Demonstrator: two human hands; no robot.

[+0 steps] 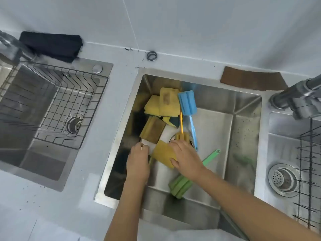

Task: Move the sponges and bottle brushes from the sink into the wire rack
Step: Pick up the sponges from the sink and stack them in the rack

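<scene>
The middle sink (243, 122) holds several yellow sponges (163, 104) piled at its far left, plus a brown-stained sponge (152, 130). A blue bottle brush (188, 106), a yellow bottle brush (181, 134) and a green bottle brush (184, 183) lie on the sink floor. My right hand (186, 158) grips a yellow sponge (163, 154) near the drain. My left hand (139, 161) is down beside it on something white; its fingers are curled and I cannot tell what they hold. The wire rack (57, 103) sits in the left sink with nothing in it.
A black cloth (52, 45) lies behind the left sink next to a faucet (10, 47). A brown pad (251, 80) lies behind the middle sink. A right sink with a drain (283, 179), a second wire rack (309, 171) and a faucet (302, 98) stands at the right.
</scene>
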